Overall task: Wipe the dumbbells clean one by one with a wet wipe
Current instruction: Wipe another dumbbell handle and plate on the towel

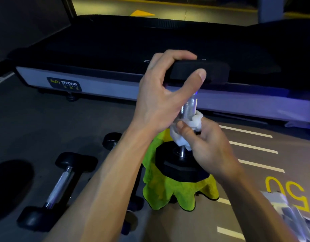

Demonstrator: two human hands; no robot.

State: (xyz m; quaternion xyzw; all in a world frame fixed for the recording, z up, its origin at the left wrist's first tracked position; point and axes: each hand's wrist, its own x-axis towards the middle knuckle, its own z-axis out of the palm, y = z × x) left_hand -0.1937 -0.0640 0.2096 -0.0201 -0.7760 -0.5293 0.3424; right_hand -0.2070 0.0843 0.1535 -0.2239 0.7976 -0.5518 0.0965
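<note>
A black dumbbell (178,165) stands upright on a green cloth (170,193), its chrome handle (190,105) vertical. My left hand (161,95) grips the dumbbell's top head, thumb at the front and fingers over the top. My right hand (210,149) holds a crumpled white wet wipe (187,126) wrapped around the lower part of the handle. Another dumbbell (58,187) lies flat on the floor at the left. A third one (112,139) is partly hidden behind my left forearm.
A treadmill (150,79) with a grey side rail runs across the back, right behind the upright dumbbell. White lines and a yellow number mark the floor at the right. A shiny packet (294,217) lies at the lower right corner.
</note>
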